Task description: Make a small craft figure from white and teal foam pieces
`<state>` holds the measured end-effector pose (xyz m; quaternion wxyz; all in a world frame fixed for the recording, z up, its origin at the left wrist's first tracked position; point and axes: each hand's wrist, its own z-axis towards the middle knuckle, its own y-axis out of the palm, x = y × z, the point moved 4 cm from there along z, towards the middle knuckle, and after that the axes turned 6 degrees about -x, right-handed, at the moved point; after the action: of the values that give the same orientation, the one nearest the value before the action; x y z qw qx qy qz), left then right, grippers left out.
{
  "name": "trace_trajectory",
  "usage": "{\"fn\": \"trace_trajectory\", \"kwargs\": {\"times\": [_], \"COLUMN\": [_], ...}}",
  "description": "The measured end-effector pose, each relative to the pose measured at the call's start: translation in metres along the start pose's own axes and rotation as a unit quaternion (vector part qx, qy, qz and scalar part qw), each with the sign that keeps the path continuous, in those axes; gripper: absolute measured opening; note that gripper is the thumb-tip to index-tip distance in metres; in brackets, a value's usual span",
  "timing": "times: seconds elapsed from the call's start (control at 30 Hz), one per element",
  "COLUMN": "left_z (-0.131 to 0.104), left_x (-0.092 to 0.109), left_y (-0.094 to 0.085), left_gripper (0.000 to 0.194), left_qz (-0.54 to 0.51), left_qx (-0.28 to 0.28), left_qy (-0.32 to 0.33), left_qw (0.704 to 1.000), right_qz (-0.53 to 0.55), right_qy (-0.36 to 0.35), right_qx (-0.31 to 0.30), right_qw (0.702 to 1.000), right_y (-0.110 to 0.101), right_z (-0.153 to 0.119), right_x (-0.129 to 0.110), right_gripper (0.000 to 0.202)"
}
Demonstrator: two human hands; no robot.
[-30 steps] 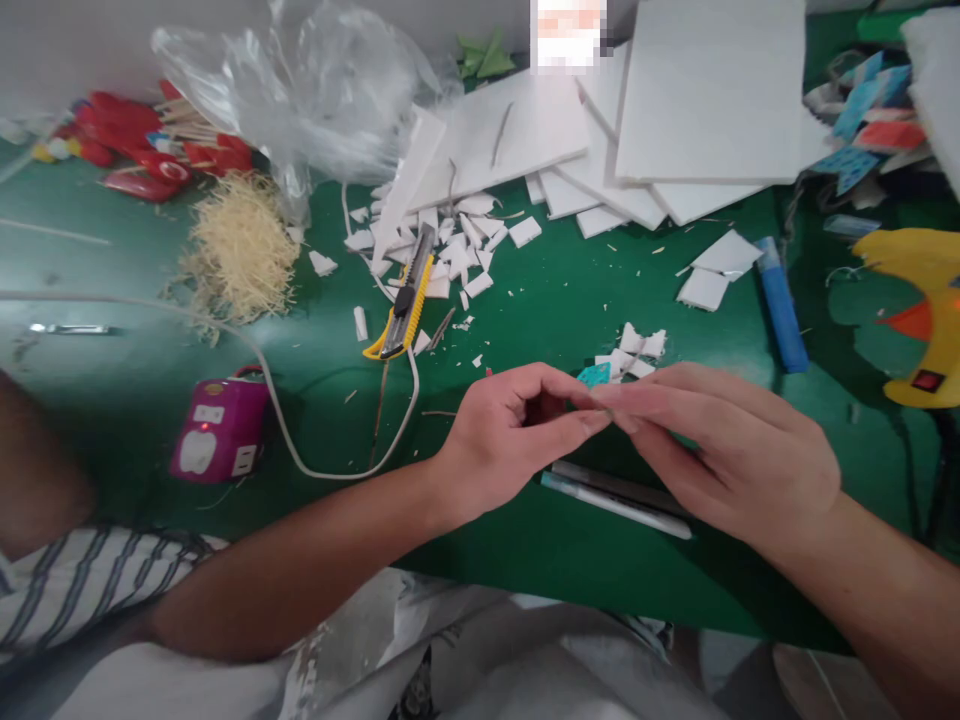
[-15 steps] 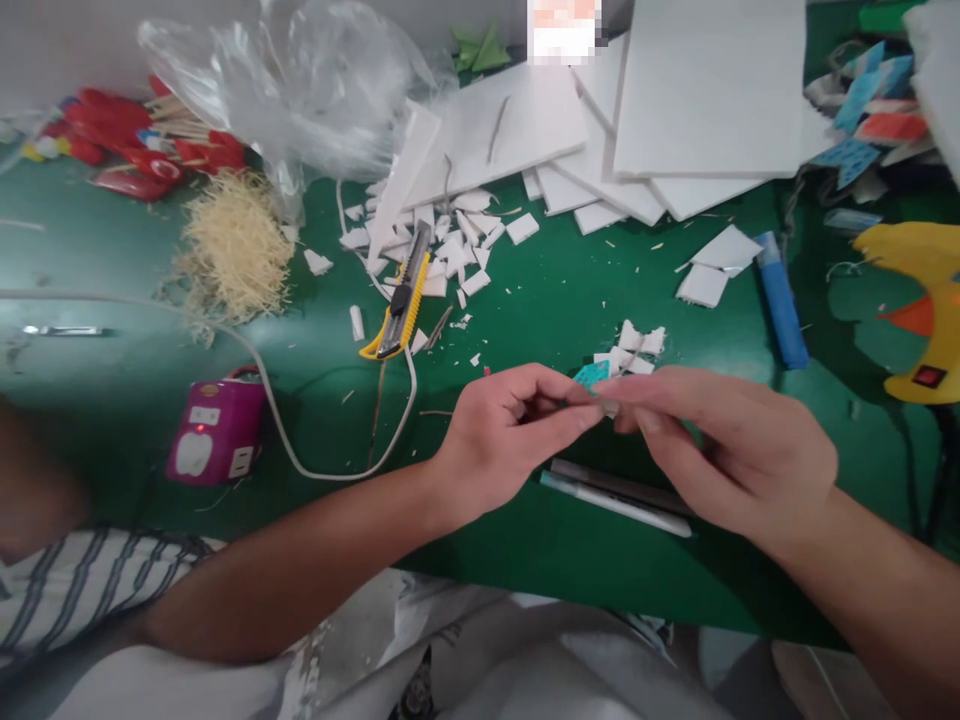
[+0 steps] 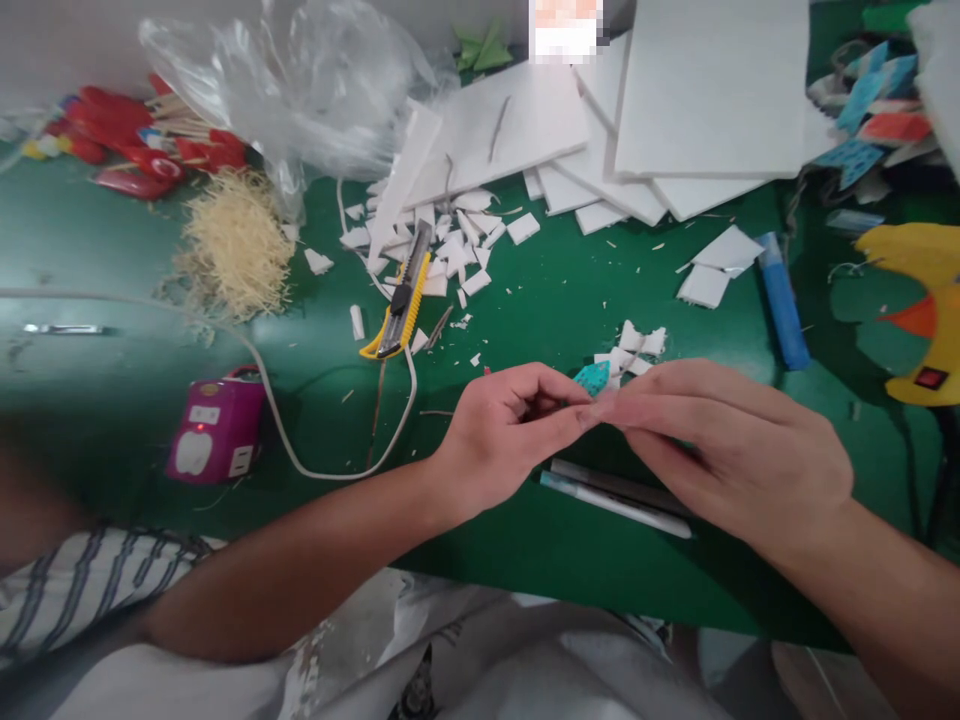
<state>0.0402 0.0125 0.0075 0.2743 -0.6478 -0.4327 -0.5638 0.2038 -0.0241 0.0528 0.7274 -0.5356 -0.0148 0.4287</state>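
Over the near part of the green table, my left hand [image 3: 502, 435] is closed in a pinch on a small turquoise piece with dark dots [image 3: 593, 377]. Its lower part is hidden by my fingers. My right hand [image 3: 739, 450] meets the left at the fingertips, its thumb and fingers pressed together at the piece's lower end; whatever lies between them is covered. Just behind the fingers lie small cut white foam bits [image 3: 637, 342]. Two slim pens [image 3: 619, 505], or pen-like sticks, rest on the table below my hands.
A yellow utility knife [image 3: 403, 300] lies by white scraps [image 3: 457, 245], with white foam boards [image 3: 712, 90] behind. At right are a blue stick-shaped tool [image 3: 784, 305] and a yellow glue gun [image 3: 919, 310]. A white cable [image 3: 289, 440] loops past a purple power adapter [image 3: 216, 430]. Another person's striped sleeve [image 3: 97, 590] shows at left.
My right hand has turned slightly and its fingertips have moved left, closing over the left fingertips. The turquoise piece has shifted a little; the left hand has barely moved.
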Motion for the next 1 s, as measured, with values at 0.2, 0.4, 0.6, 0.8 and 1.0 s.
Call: {"fn": "trace_trajectory", "kwargs": {"times": [0.2,0.4,0.6,0.8,1.0], "left_z": [0.0,-0.002,-0.004,-0.005,-0.002], "left_x": [0.0,-0.004,0.003,0.005,0.007], "left_y": [0.003,0.005,0.007,0.002,-0.01], "left_gripper": [0.015,0.012,0.005,0.007,0.006], "left_qz": [0.004,0.008,0.026,0.045,0.075], "left_qx": [-0.017,-0.034,-0.042,0.004,0.069], "left_qy": [-0.011,-0.015,-0.002,0.016,0.044], "left_qw": [1.0,0.999,0.999,0.999,0.994], "right_qz": [0.007,0.067,0.013,-0.086,-0.183], "right_qy": [-0.004,-0.017,0.023,0.077,0.073], "right_qx": [-0.008,-0.042,-0.049,0.005,-0.007], "right_qw": [1.0,0.997,0.998,0.993,0.98], "right_y": [0.001,0.003,0.005,0.005,0.015], "right_z": [0.001,0.003,0.004,-0.001,-0.003], "right_x": [0.0,0.001,-0.001,0.006,0.021], "right_gripper": [0.029,0.036,0.03,0.029,0.031]}}
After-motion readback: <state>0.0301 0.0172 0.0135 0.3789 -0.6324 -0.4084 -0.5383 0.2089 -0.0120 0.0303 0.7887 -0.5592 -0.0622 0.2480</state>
